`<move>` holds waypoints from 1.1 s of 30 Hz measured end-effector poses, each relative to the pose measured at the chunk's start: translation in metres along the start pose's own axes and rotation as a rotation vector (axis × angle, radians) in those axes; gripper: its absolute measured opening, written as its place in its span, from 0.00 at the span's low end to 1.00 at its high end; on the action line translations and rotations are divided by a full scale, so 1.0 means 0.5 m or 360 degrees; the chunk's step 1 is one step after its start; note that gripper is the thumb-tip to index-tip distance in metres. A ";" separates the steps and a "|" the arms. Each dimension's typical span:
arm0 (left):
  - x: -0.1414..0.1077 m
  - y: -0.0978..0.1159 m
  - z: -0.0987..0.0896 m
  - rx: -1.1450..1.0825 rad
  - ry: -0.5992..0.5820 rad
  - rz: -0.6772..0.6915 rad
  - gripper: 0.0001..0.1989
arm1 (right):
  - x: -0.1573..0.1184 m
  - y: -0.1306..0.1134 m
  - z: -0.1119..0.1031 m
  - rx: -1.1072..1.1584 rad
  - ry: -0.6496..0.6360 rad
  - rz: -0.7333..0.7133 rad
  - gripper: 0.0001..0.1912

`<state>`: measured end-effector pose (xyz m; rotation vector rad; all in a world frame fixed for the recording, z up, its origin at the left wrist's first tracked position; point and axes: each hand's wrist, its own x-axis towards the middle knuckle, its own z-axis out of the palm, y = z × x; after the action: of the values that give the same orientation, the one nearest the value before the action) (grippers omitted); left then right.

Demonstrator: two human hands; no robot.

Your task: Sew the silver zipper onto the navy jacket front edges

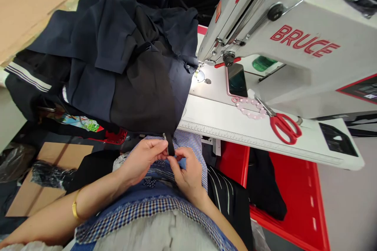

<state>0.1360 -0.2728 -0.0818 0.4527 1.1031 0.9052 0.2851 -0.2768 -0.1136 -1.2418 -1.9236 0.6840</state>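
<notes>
Dark navy and black fabric [141, 86] is draped over the left side of the sewing machine [294, 43] and hangs toward my lap. At its lower edge, a narrow black strip [170, 144] runs down between my hands. My left hand [144, 157] pinches the strip from the left, beside a small metallic item [165, 138] too small to name. From the right, my right hand [187, 168] pinches the strip's lower end. The fingertips of both hands are close together, just below the fabric's hem.
On the machine bed [218, 113] lie a phone [236, 80], a pink beaded ring [250, 108] and red-handled scissors [284, 127]. A red bin [297, 188] with dark cloth stands below at the right. Cardboard [50, 200] lies on the floor at the left.
</notes>
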 end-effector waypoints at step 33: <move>0.036 0.078 0.028 -0.0210 -0.0038 0.0114 0.08 | 0.043 0.042 -0.016 0.0511 -0.0412 0.0182 0.10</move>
<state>0.1360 -0.2342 -0.0582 0.3948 1.0039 1.0263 0.2969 -0.2484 -0.1185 -1.1072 -1.8591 1.2126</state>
